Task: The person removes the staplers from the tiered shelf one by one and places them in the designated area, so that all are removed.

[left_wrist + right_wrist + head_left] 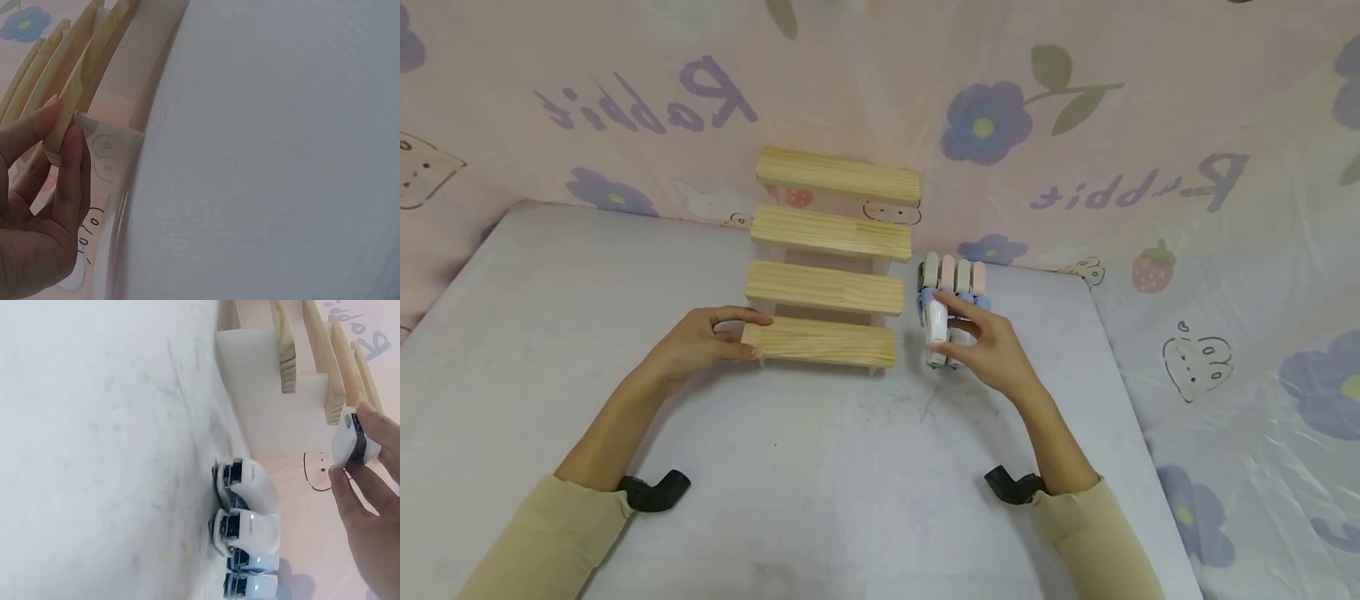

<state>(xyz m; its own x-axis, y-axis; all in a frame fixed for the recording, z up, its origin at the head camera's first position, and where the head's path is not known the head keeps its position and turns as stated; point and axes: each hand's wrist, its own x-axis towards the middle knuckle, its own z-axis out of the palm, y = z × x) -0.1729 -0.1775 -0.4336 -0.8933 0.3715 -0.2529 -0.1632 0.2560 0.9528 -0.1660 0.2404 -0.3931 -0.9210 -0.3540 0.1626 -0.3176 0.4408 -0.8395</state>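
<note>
My left hand [696, 346] pinches the left end of the lowest wooden step of a four-tier display rack [820, 340]. In the left wrist view its thumb lies on one face of the wooden step [75, 94], with fingers on the other. To the right of the rack, my right hand [988, 337] grips a small white stapler [937, 321] between thumb and fingers. From the right wrist view, that held stapler [344, 442] is raised off the table. Below it stand two more white staplers [256, 484] and blue staplers [262, 586], side by side on the tabletop.
Behind the blue staplers, a row of green and pink staplers [948, 273] stands near the back edge. Whitish side supports [250, 375] carry the wooden steps. A printed cloth [865, 75] hangs behind and at the right of the white table [820, 483].
</note>
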